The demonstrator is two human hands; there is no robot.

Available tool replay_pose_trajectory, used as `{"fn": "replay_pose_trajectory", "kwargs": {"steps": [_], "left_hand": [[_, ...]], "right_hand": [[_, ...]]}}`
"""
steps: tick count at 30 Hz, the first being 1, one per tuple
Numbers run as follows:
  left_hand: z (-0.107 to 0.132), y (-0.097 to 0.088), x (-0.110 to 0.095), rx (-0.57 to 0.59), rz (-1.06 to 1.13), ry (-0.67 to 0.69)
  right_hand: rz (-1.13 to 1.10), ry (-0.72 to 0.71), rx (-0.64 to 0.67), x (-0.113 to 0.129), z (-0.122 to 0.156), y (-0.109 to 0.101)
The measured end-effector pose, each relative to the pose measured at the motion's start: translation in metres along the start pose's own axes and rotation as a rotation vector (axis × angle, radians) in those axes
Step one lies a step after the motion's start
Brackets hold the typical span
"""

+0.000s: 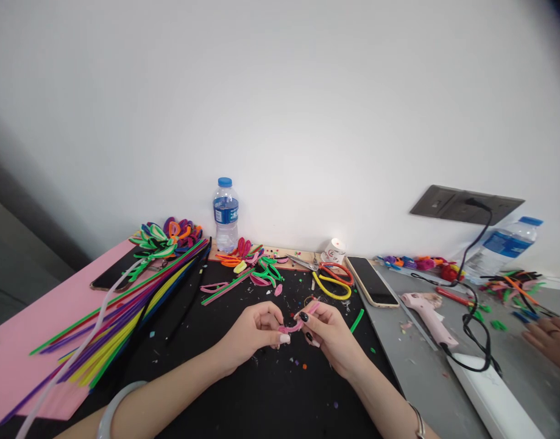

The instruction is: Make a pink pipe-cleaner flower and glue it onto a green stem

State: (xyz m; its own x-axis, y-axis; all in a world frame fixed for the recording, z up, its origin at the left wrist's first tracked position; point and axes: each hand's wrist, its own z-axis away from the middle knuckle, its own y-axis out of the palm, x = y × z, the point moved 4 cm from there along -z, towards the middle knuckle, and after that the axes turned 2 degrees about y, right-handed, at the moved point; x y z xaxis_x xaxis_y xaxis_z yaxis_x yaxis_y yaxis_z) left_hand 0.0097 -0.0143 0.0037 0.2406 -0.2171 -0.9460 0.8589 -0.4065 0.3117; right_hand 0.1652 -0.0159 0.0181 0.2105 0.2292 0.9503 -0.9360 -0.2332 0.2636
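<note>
A short pink pipe cleaner (294,327) is pinched at both ends over the black work mat (280,396). My left hand (256,332) has thumb and fingers closed on its left end, where it looks bunched or coiled. Fingers of my right hand (328,332) grip the other end, which sticks up past them. Just beyond lie bent green pipe cleaner loops (269,270) and a small pink piece (278,290). Scissors with red and yellow handles (332,280) rest open behind my right hand. A short green pipe cleaner (357,321) lies to its right.
Long coloured pipe cleaners (124,317) fan across pink paper (28,341) at left. A water bottle (225,213) stands by the wall. To the right are a phone (372,280), a pink glue gun (429,317), a black cord (476,323) and another person's hand (551,341).
</note>
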Motion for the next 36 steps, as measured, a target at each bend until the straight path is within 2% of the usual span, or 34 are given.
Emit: {"fn": "replay_pose_trajectory", "kwargs": {"steps": [17,30,36], "left_hand": [[-0.001,-0.001,0.0,-0.015,0.017,-0.027],[0.001,-0.001,0.003,0.115,-0.087,-0.068],[0.002,-0.003,-0.002,0.055,-0.044,-0.058]], "right_hand": [[0.063,-0.016,-0.019,0.01,0.001,-0.002],[0.047,-0.083,-0.065,0.018,0.0,-0.016],[0.014,-0.085,-0.057,0.018,-0.001,-0.016]]}}
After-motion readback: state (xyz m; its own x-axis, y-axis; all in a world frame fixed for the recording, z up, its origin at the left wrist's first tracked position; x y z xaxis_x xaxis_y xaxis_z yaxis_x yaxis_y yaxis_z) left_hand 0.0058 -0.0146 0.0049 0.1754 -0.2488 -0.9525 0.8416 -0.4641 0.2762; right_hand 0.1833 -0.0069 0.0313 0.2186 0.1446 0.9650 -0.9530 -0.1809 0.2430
